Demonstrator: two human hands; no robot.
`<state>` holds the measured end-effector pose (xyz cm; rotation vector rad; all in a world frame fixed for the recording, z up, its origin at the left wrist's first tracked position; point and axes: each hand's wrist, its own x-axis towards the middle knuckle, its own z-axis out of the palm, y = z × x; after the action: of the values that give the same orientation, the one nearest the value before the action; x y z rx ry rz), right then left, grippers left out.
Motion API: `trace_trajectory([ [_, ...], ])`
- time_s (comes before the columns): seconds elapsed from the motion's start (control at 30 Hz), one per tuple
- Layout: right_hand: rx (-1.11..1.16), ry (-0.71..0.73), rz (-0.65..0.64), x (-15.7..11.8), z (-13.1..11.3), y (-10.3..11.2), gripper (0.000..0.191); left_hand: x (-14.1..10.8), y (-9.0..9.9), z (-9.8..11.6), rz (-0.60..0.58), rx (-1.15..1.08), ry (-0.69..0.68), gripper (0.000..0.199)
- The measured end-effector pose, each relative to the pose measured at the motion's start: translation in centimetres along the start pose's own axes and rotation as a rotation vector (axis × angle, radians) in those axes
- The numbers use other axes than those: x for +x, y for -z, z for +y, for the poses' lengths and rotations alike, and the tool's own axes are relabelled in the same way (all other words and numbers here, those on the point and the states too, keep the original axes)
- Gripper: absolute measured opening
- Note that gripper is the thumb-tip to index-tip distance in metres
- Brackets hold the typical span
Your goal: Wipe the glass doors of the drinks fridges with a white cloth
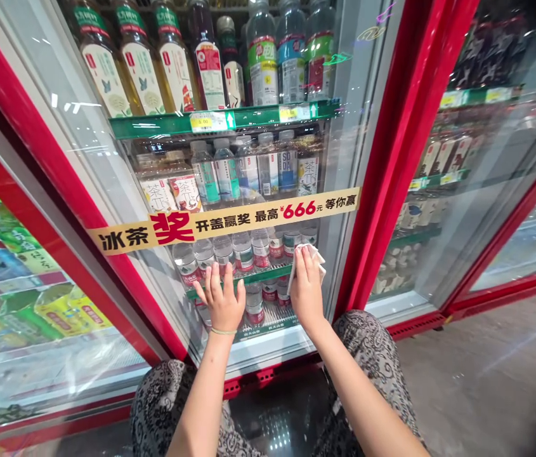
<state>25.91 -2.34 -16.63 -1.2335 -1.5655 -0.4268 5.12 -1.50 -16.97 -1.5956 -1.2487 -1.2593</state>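
A glass cooler door with a red frame (389,139) stands in front of me, and a yellow banner strip (243,219) crosses it. My left hand (224,301) lies with spread fingers against the lower glass, below the banner, holding nothing. To its right, my right hand (307,292) presses a folded white cloth (318,259) to the glass, under the banner's right part. The cloth shows around the fingertips and along the hand's sides. Water bottles (253,251) stand behind the glass near both hands.
Shelves of drinks (224,117) fill the cooler above the banner. Another cooler with packaged goods (72,311) is at the left, and more red-framed coolers (486,273) run to the right. My patterned knees (372,355) are close to the door's bottom edge, over a grey floor (500,362).
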Motion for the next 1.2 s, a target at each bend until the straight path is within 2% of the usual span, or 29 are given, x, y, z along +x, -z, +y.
trace_trajectory([
  [0.07, 0.010, 0.038, -0.015, 0.0, -0.5, -0.3, 0.079, -0.6, -0.5, -0.8, 0.000, 0.008, 0.023, 0.057],
  [0.17, 0.013, 0.079, -0.015, 0.2, -0.7, -0.5, 0.081, -1.2, -1.0, -1.1, -0.078, -0.026, 0.089, 0.053],
  [0.3, 0.025, -0.034, 0.014, 0.2, -0.9, -0.6, 0.085, -1.4, -0.9, -1.0, -0.141, -0.053, 0.116, 0.057],
  [0.4, 0.046, -0.035, -0.020, -0.1, -1.6, -0.9, 0.092, -1.2, -0.6, -1.0, -0.152, -0.031, 0.099, 0.059],
  [0.5, 0.035, -0.017, -0.029, 0.0, -2.2, -1.1, 0.091, -1.0, 0.0, -1.2, -0.180, 0.002, 0.065, 0.060],
  [0.67, 0.054, -0.112, 0.030, 0.2, -2.6, -1.4, 0.081, -0.6, 0.9, -1.5, -0.228, -0.016, 0.010, 0.061],
  [0.87, 0.100, -0.066, -0.038, -0.1, -3.5, -1.4, 0.089, 0.3, 2.5, -0.1, -0.201, 0.035, 0.016, 0.065],
  [1.07, 0.161, -0.133, -0.069, -0.5, -6.0, -1.5, 0.084, 2.0, 5.0, 1.2, -0.263, -0.052, 0.103, 0.055],
  [1.2, 0.114, -0.064, -0.098, -0.9, -7.1, -1.9, 0.085, 1.7, 6.2, 1.0, -0.276, -0.144, 0.195, 0.051],
])
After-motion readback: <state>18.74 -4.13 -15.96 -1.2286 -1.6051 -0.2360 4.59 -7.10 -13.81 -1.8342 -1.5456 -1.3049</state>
